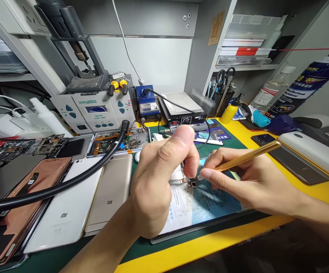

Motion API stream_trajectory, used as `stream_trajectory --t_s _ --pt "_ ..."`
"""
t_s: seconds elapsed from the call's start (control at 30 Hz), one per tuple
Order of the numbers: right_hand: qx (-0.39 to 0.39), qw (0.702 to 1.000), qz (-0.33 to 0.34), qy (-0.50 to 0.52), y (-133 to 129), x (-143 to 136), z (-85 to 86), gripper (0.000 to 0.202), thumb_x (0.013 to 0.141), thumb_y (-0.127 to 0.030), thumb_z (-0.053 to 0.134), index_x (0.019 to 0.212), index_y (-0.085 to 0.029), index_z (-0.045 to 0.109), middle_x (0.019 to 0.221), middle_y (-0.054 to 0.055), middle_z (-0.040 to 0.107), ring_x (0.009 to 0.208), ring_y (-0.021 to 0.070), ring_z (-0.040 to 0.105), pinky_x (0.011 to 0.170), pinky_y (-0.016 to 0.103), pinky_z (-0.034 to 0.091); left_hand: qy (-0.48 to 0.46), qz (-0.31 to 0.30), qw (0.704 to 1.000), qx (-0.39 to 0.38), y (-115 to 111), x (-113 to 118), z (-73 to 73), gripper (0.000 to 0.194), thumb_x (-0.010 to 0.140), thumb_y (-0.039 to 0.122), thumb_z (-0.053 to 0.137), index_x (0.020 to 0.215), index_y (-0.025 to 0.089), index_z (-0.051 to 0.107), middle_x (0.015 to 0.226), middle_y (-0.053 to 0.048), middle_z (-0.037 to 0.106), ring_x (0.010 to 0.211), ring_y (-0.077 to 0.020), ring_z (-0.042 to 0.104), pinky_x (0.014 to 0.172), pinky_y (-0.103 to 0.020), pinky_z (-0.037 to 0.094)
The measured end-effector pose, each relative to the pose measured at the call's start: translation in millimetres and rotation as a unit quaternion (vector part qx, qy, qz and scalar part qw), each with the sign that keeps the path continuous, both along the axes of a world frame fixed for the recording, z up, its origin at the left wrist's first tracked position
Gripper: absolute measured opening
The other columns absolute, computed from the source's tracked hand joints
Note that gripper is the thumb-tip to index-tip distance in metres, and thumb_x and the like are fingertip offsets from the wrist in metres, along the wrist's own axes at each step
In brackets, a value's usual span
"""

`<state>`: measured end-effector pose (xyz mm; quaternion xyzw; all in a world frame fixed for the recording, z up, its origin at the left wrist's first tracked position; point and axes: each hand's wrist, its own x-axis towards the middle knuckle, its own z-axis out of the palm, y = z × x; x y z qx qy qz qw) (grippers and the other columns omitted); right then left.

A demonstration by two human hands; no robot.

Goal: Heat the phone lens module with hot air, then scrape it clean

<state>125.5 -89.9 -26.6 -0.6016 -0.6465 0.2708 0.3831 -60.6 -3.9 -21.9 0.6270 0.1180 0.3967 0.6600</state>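
My left hand (pixel 158 178) is closed, its thumb pressed over the curled fingers. Whatever it grips is hidden from this side. A slim gold pen-like tool (pixel 246 156) rests in my right hand (pixel 244 182), held like a pencil. Its pale tip points left, close to a small dark square component (pixel 192 183) that looks like a camera module, though I cannot tell whether they touch. That component lies below my left fingers, on a flat blue-and-white printed surface (pixel 207 208). Pale crumbs are scattered on the surface in front of it.
Left of my hands lie a gold phone back (pixel 111 193) and a white one (pixel 64 208), crossed by a thick black hose (pixel 96 168). The hot-air station (pixel 96 110) stands behind them. At right are a dark phone (pixel 292 159), a spray can (pixel 303 87) and a bottle (pixel 272 89).
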Motion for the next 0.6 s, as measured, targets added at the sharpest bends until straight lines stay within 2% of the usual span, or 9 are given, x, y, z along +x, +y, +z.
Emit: stream_trajectory --t_s 0.47,0.6 --pt "-0.013 1.0 -0.011 0.002 2.0 1.3 4.7 0.021 0.092 -0.034 0.076 0.078 -0.02 0.07 0.062 0.0 0.066 0.056 0.0152 0.057 0.048 0.027 0.042 0.007 -0.001 1.0 0.001 -2.1 -2.9 1.3 0.053 0.109 0.045 0.039 0.064 0.021 0.053 0.067 -0.002 0.051 0.073 -0.0194 0.051 0.077 -0.041 0.038" --pt "-0.02 1.0 -0.01 0.009 1.9 2.3 4.6 0.021 0.09 -0.035 0.079 0.078 -0.02 0.071 0.063 0.0 0.066 0.057 0.0152 0.057 0.049 0.026 0.043 0.005 -0.002 1.0 0.01 -1.9 -2.6 0.2 0.052 0.109 0.042 0.037 0.064 0.021 0.053 0.068 -0.001 0.051 0.074 -0.019 0.051 0.078 -0.041 0.038"
